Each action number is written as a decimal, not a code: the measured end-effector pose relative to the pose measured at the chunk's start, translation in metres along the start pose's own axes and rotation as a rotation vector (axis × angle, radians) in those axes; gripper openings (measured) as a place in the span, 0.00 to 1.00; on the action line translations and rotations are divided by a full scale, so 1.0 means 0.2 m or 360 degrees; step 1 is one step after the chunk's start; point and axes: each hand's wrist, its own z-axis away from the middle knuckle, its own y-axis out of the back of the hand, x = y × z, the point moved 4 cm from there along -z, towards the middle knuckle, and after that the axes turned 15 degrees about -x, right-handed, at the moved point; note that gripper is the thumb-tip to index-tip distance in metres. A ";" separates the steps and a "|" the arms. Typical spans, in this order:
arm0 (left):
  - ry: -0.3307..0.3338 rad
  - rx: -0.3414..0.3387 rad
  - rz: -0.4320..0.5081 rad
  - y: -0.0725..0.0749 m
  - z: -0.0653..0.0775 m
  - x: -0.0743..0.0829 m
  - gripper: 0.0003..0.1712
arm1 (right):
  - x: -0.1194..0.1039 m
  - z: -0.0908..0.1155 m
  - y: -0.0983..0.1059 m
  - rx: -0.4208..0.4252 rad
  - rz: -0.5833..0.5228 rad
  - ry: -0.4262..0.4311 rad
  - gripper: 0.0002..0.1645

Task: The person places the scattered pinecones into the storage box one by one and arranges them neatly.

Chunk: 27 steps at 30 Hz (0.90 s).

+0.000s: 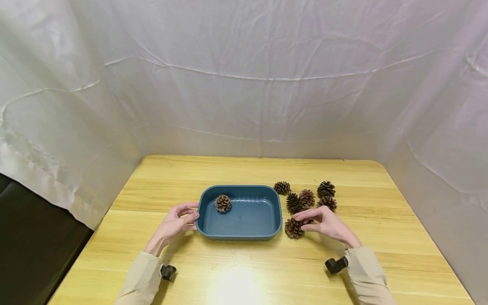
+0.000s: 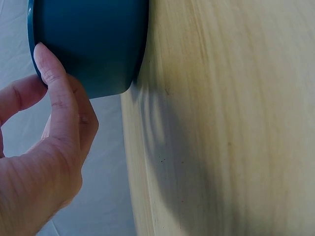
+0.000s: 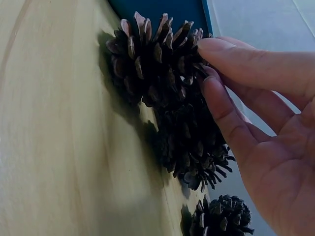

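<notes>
A dark blue rectangular tray (image 1: pixel 240 232) stands on the table, with one brown pine cone (image 1: pixel 223 203) inside near its left end. My left hand (image 1: pixel 176 224) holds the tray's left end, thumb and fingers at the rim, as the left wrist view shows at the tray wall (image 2: pixel 98 69). Just right of the tray, my right hand (image 1: pixel 324 222) pinches a pine cone (image 1: pixel 293 228) that sits at the front of a loose group. In the right wrist view, thumb and fingertips touch the scales of this cone (image 3: pixel 152 59); the far fingertips are partly hidden.
Several more pine cones lie beyond the right hand, among them one by the tray's back right corner (image 1: pixel 282 187), a dark one (image 1: pixel 294 203) and one farther right (image 1: pixel 326 189). A pale cloth (image 1: pixel 259 106) hangs behind the wooden table (image 1: pixel 171 182).
</notes>
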 end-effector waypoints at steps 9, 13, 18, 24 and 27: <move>-0.0014 -0.0011 0.0018 0.00 0.00 0.00 0.32 | -0.01 0.00 -0.01 -0.0020 0.0053 0.0022 0.17; -0.0028 -0.0024 0.0035 0.00 0.00 0.00 0.32 | -0.01 -0.01 -0.01 -0.0010 0.0049 0.0056 0.18; -0.0035 -0.0027 0.0033 0.00 0.00 0.00 0.32 | -0.01 -0.01 -0.01 0.0026 0.0067 0.0084 0.18; -0.0025 -0.0013 0.0032 0.00 0.00 0.00 0.32 | -0.01 -0.01 -0.01 0.0075 0.0093 0.0112 0.17; -0.0014 -0.0005 0.0023 0.00 0.00 0.00 0.32 | -0.01 -0.01 0.00 0.0096 0.0090 0.0119 0.17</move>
